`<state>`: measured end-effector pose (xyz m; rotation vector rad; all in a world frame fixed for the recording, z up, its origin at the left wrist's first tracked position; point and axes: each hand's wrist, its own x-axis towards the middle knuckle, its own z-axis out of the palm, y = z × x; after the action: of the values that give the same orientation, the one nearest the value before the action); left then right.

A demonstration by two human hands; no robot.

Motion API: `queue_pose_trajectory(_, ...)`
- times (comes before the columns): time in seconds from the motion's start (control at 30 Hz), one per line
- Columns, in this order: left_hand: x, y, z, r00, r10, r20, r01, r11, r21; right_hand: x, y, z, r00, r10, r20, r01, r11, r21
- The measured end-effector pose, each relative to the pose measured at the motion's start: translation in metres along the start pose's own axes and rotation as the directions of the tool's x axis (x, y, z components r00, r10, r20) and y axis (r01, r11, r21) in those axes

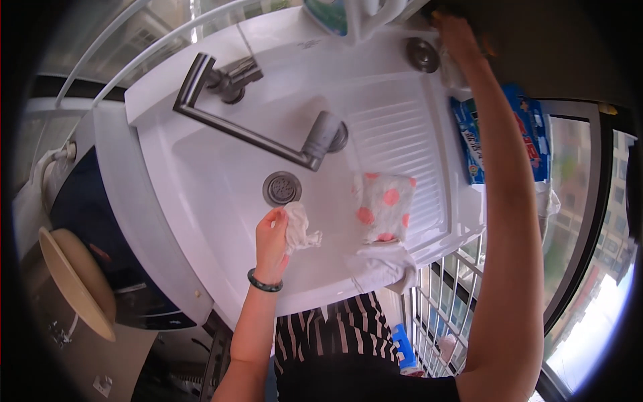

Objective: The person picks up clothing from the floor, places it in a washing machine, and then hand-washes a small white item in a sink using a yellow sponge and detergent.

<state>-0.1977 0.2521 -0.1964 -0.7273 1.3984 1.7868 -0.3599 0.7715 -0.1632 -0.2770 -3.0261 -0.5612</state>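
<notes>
In my left hand (271,241), just in front of the metal drain strainer (282,189), is a small bunched white cloth (300,228). My right hand (456,37) is stretched to the far right corner of the white sink (211,176). Its fingers are in shadow beside something orange, and whether they grip anything is unclear. A pale object (451,73), partly covered, sits below that hand. A folded white cloth with pink dots (389,201) lies partly on the ribbed washboard (397,135). Another white cloth (387,266) drapes over the front rim.
A metal swivel faucet (246,130) reaches over the basin. Blue detergent bags (532,135) stand at the right, under my forearm. A white and green bottle (331,15) is on the back ledge. Left of the sink, a beige basin (75,281) leans by a dark-topped appliance (115,241).
</notes>
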Motion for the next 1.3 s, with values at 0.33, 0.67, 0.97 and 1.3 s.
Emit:
queue_pose_trajectory(0.33,0.002,-0.006,0.004,0.992,0.027,0.124,0.000,0.977,-0.215,-0.022,0.020,-0.061,0.953,0.289,-0.091,-0.300,0.943,-0.144)
queue_pose_trajectory(0.67,-0.016,-0.014,0.011,0.995,0.098,0.030,-0.089,0.969,-0.231,-0.287,-0.213,-0.158,0.788,0.581,0.202,-0.315,0.099,0.944)
queue_pose_trajectory(0.97,-0.033,-0.020,0.017,0.948,0.319,-0.006,-0.319,0.948,0.001,-0.282,-0.344,-0.140,0.991,-0.058,0.121,-0.125,-0.087,0.988)
queue_pose_trajectory(1.3,-0.033,-0.036,-0.013,0.912,0.410,0.024,-0.389,0.843,0.370,-0.253,-0.396,-0.117,0.761,0.130,0.635,-0.623,-0.125,0.772)
